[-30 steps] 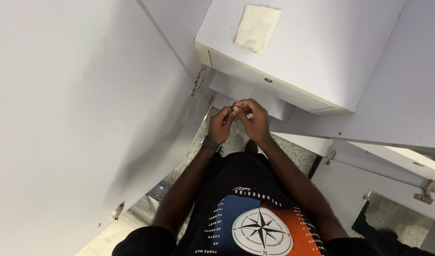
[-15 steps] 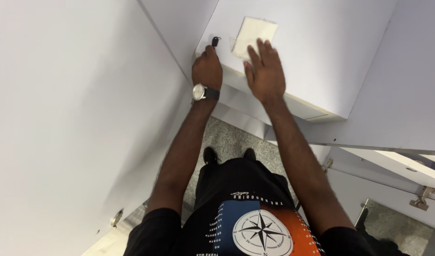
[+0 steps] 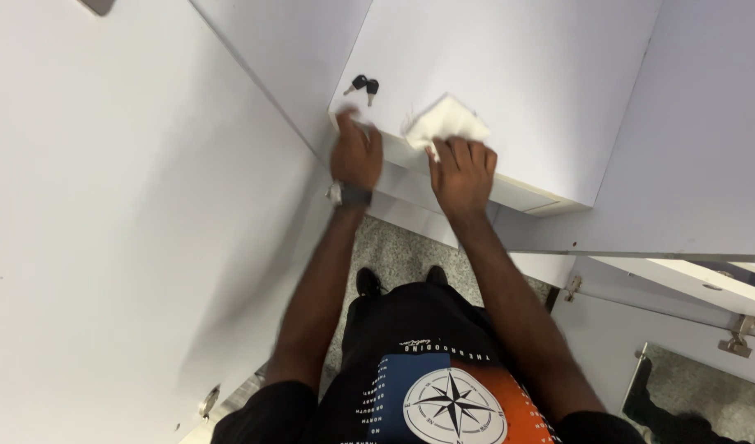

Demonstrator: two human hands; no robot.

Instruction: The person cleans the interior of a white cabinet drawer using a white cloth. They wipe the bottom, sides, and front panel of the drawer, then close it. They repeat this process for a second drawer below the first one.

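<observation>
Closest to the camera is the person's own body, a dark shirt with a compass print (image 3: 453, 404), and below it dark shoes (image 3: 368, 282) on a speckled floor (image 3: 402, 251). Both arms reach up and away from there to the front edge of a white cabinet top (image 3: 509, 74).

The right hand (image 3: 462, 173) has its fingers (image 3: 451, 153) spread and curled onto a crumpled white cloth (image 3: 445, 122). The cloth lies directly under and just beyond the fingertips, bunched on the cabinet top right at its front edge; the hand presses or loosely gathers it rather than closing fully around it.

The left hand (image 3: 356, 153), with a watch (image 3: 349, 196) on the wrist, sits just to the left of the right hand, at the cabinet's front left corner. It is blurred, so whether it grips the edge or merely rests there cannot be told with certainty (it looks partly curled, with nothing seen in it).

Just beyond the left hand's fingertips, apart from them, lie two small black-headed keys (image 3: 363, 85) on the cabinet top.

Past the cloth the white surface runs open and bare toward the back and right. To the left a tall white panel (image 3: 122, 214) stands close beside the left arm, hemming that side in. To the right of the right arm, a white door (image 3: 682, 284) with a metal hinge (image 3: 740, 333) stands open.
</observation>
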